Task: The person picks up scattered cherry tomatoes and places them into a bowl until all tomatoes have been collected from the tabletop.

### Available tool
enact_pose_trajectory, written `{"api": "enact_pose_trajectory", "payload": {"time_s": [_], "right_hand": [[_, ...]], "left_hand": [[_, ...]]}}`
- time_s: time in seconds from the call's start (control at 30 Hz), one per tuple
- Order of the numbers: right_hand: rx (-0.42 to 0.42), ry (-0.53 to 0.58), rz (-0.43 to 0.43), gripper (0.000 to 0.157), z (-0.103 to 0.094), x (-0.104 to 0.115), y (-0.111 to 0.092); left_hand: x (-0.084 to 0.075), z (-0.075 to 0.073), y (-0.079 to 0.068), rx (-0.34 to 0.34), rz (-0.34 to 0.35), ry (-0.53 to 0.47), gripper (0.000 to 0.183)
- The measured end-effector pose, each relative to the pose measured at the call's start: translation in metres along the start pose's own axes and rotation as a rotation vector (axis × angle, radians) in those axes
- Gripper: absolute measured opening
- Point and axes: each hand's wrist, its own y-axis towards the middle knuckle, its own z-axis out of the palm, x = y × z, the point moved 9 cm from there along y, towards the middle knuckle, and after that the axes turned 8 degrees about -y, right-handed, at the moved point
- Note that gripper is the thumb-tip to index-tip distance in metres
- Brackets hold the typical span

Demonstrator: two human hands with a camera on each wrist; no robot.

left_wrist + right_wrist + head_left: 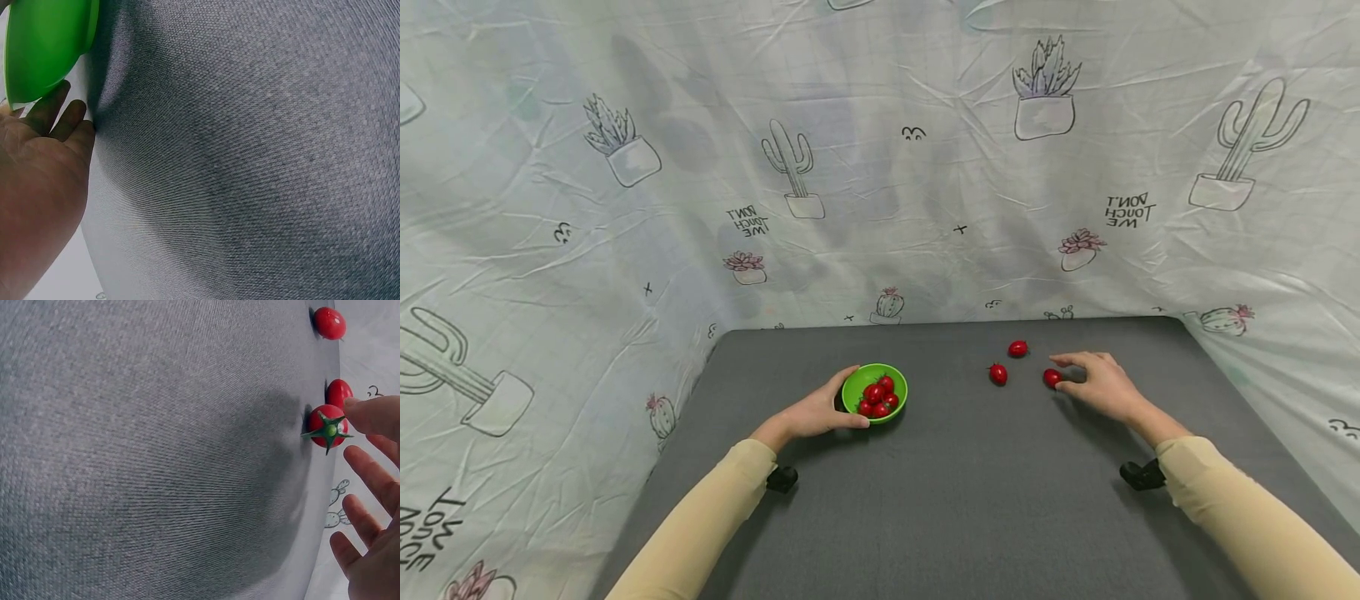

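Note:
A small green bowl stands left of the middle of the grey table, with several red cherry tomatoes in it. My left hand holds this bowl from the left, thumb at the near rim and fingers round the far side. In the left wrist view the fingers lie against the outer wall of the bowl. Over on the right, my right hand reaches round a cherry tomato, thumb and fingers spread apart. The right wrist view shows the green stem of this tomato near the thumb.
Two more cherry tomatoes lie on the table, one farther back and one to the left of my right hand. A white cloth printed with potted cacti hangs behind the table and along its sides.

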Motion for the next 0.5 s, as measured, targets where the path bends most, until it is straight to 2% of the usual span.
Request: {"api": "enact_pose_trajectory", "payload": {"time_s": [0.5], "right_hand": [[0.019,-0.02,0.017,0.052,0.01,-0.014,0.001]], "left_hand": [[0.0,0.0,-0.001,-0.001,-0.01,0.007,0.106]]}}
